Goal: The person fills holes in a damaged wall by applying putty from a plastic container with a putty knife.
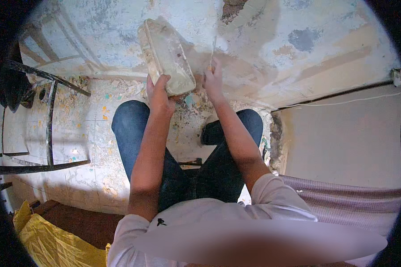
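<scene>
Tub (171, 53), shallow, oblong and crusted with pale residue, is hanging tilted above the far edge of the floor (91, 133), where the wall (254, 40) is rising. The person's left hand (159, 94) is clasping it by its lower end, the thumb lying along the near side and the fingers partly disappearing behind, opened about as wide as the tub's edge is requiring. The right hand (213, 82) is curling closed round the handle of a thin tool (214, 50), whose blade is pointing upward and showing almost edge-on; whether it is touching the wall, the view is not revealing.

Since one hand is bearing the tub by one end, its upper end is probably lacking support; a turning wrist could be tipping it and spilling any contents, though how full it is cannot be told. The tool is standing near the tub's right side, so a slip could be knocking its rim. Paint is peeling from the wall in patches, so pressure there could be dropping flakes into the tub. Loose debris (113, 91) is littering the floor's far edge and could be sliding underfoot.

No writing is showing legibly; only a small dark mark (160, 221) is sitting on the pale shirt (200, 211).
</scene>
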`<state>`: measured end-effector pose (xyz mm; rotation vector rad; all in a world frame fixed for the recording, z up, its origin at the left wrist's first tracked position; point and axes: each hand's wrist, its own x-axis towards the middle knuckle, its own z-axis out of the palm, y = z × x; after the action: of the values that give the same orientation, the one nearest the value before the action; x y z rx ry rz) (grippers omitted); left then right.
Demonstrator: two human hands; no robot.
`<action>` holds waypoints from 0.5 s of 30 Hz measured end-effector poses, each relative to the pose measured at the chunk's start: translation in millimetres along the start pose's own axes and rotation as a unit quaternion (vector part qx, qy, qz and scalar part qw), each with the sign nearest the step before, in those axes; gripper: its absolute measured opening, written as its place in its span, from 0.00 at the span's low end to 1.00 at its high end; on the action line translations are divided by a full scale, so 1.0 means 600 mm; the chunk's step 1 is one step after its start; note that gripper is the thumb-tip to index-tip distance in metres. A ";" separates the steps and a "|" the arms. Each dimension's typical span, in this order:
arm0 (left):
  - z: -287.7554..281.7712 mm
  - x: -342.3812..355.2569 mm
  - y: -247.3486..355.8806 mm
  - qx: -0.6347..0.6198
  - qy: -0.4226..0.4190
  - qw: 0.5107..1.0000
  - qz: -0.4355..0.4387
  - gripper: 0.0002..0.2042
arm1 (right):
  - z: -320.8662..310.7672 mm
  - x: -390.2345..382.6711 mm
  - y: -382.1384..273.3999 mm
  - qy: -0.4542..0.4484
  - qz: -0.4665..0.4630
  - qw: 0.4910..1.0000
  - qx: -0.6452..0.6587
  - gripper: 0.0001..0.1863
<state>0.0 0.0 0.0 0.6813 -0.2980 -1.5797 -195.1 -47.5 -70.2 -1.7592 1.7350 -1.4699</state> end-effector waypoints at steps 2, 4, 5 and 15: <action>0.012 -0.013 0.005 -0.010 0.004 1.000 -0.024 0.30 | -0.058 -0.028 -0.078 -0.090 0.284 0.889 0.346 0.34; -0.002 -0.006 -0.022 0.008 -0.033 0.999 -0.016 0.30 | -0.094 -0.073 -0.113 -0.086 0.244 0.928 0.267 0.31; -0.013 0.004 -0.030 0.025 -0.071 0.997 -0.003 0.29 | -0.098 -0.085 -0.124 -0.083 0.196 0.959 0.187 0.29; 0.035 -0.043 0.005 -0.107 -0.083 0.988 -0.078 0.23 | -0.122 -0.180 -0.211 -0.083 -0.120 0.971 -0.188 0.25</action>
<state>-9.8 20.1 24.6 0.4149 -0.1959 -1.7932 -152.3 109.6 10.5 -2.2810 1.8571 -1.0826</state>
